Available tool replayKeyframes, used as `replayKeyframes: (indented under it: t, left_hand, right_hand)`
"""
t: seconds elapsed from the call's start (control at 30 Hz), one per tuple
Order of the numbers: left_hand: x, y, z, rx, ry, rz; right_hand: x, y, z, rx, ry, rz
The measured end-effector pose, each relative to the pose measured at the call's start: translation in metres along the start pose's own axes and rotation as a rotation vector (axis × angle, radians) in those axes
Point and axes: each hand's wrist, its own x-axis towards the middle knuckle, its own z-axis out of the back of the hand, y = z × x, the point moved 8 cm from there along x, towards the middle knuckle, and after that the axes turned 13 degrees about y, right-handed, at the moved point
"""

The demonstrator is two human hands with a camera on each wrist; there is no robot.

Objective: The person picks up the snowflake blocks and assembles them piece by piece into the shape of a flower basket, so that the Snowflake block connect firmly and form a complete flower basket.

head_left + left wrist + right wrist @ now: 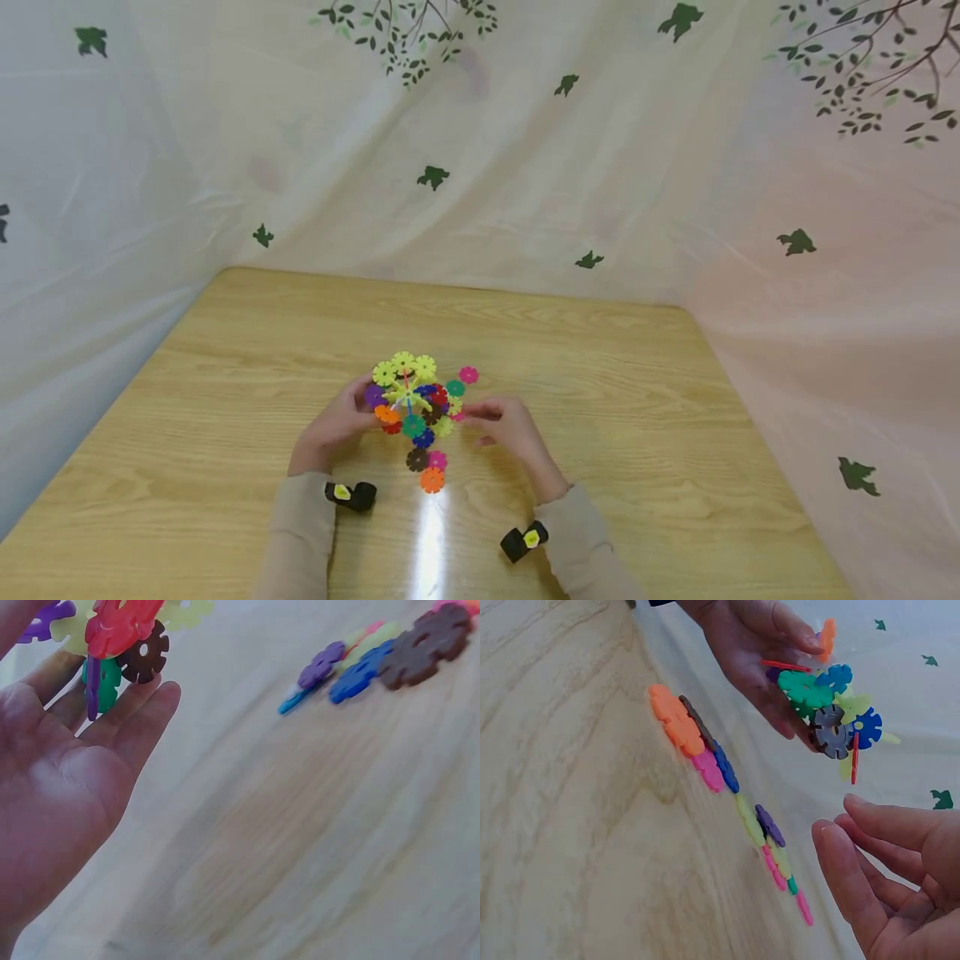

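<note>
Through the rig, I'm holding a cluster of joined discs (408, 393) above the counter (600, 400) in the left hand (337, 419), thumb and fingers supporting it. The right hand (513, 427) is hovering nearby, fingers loosely bent, gripping nothing. More flower-shaped pieces (432, 480) are lying between the hands.

This looks like a curtained-off nook, in what sort of building cannot be told, with a wood-grain table (600, 358) at six o'clock and a pale cloth (510, 225) printed with green birds (433, 177) and leafy branches (892, 82) hanging round it from nine through twelve to three.
</note>
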Motion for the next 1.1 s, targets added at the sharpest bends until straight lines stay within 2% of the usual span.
replayKeyframes:
  t: [0.17, 0.27, 0.37, 0.5, 0.67, 0.73, 0.87, 0.93, 1.0, 1.1]
  left_hand:
    - [-0.010, -0.004, 0.016, 0.038, -0.086, -0.018]
    - [-0.014, -0.004, 0.022, 0.025, -0.118, -0.029]
    - [-0.016, -0.004, 0.025, 0.002, -0.124, -0.047]
    - [-0.013, -0.007, 0.022, 0.025, -0.094, -0.076]
    - [-0.011, -0.006, 0.019, 0.055, -0.076, -0.072]
    - [-0.011, -0.005, 0.018, 0.050, -0.074, -0.065]
    - [-0.009, -0.004, 0.014, 0.050, -0.059, -0.047]
    - [-0.007, -0.004, 0.011, 0.061, -0.046, -0.029]
    - [-0.005, -0.003, 0.008, 0.077, -0.037, -0.004]
    - [-0.001, -0.001, 0.002, 0.085, -0.004, 0.025]
  right_hand:
    - [0.001, -0.001, -0.022, -0.139, 0.132, 0.027]
    - [0.001, 0.000, -0.038, -0.209, 0.210, 0.054]
    - [0.001, -0.003, -0.052, -0.220, 0.267, 0.045]
    - [-0.002, -0.002, -0.063, -0.232, 0.300, 0.031]
    - [-0.004, 0.003, -0.069, -0.346, 0.306, 0.034]
    - [-0.005, 0.004, -0.069, -0.382, 0.299, 0.036]
    - [-0.007, 0.003, -0.063, -0.362, 0.272, 0.017]
    - [-0.007, 0.003, -0.054, -0.337, 0.230, 0.019]
    - [-0.005, 0.005, -0.040, -0.278, 0.150, 0.030]
    - [-0.003, 0.011, -0.013, -0.144, -0.018, 0.039]
